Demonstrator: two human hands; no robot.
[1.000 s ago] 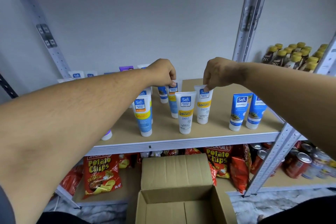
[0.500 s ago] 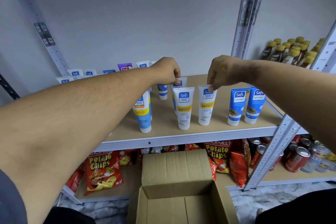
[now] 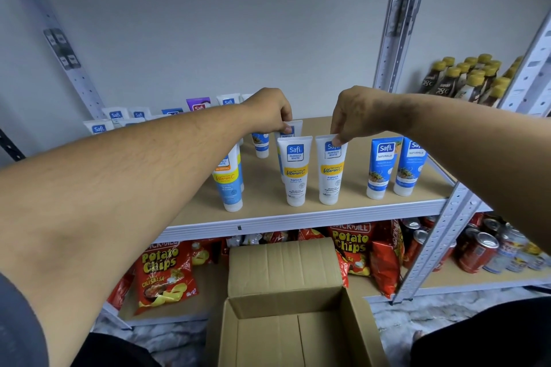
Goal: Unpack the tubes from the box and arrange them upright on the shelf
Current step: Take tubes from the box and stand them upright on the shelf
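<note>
Several Safi tubes stand cap-down on the wooden shelf. My left hand pinches the top edge of a white tube that stands behind a front white tube. My right hand pinches the top of another white tube beside it. Two blue Naturals tubes stand to the right; a blue-and-white tube stands to the left, partly hidden by my left forearm. The open cardboard box sits below; the part of its inside that shows holds no tubes.
More tubes line the shelf's back left. Brown bottles with yellow caps stand at the back right. Potato chip bags and drink cans fill the lower shelf. A metal upright stands at the front right.
The view has shifted slightly, so the shelf sits a little higher in frame. Both hands stay on the tops of their tubes, which still stand on the shelf.
</note>
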